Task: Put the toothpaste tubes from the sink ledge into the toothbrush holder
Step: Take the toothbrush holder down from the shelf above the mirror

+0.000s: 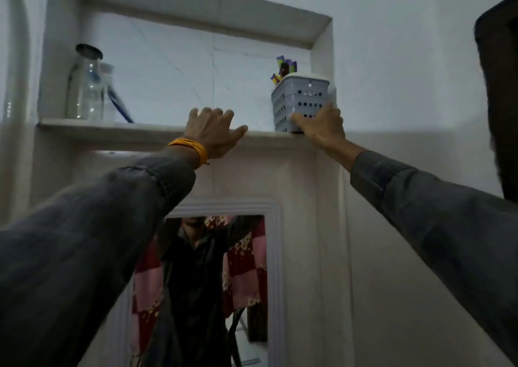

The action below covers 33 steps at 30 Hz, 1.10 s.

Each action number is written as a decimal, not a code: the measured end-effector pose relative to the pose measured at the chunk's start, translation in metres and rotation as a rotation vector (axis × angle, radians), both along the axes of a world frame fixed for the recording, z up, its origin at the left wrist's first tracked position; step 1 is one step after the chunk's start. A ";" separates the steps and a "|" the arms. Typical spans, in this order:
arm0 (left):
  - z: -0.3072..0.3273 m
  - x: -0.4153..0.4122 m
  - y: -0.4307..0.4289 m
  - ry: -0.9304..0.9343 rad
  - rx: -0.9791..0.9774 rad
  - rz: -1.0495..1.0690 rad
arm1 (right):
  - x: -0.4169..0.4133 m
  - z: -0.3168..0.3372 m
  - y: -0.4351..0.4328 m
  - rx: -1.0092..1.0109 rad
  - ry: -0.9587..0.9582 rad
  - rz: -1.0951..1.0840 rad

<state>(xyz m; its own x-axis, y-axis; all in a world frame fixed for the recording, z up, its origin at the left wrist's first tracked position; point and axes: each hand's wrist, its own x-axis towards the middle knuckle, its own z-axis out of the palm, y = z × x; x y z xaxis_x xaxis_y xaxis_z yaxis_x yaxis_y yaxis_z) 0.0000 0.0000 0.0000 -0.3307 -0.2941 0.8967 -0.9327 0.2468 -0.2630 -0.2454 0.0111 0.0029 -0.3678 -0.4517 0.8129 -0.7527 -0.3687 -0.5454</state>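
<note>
A grey perforated toothbrush holder [304, 100] stands at the right end of a high wall-niche shelf [134, 128]. Purple, green and yellow toothbrush tops [283, 68] stick out of it. My right hand [321, 125] grips the holder's lower front, fingers wrapped around its base. My left hand [214, 132] rests flat on the shelf edge to the left of the holder, fingers spread, holding nothing. It wears a yellow thread band at the wrist. No toothpaste tube is in view.
A clear glass bottle [85, 86] with a dark cap stands at the shelf's left end, a blue-handled item [120, 106] leaning beside it. Below the shelf hangs a white-framed mirror [276, 268] reflecting a person. A dark object [501, 86] fills the right edge.
</note>
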 end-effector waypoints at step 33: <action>-0.383 0.042 0.051 0.341 0.408 -0.203 | 0.021 -0.460 0.079 0.353 -0.373 0.494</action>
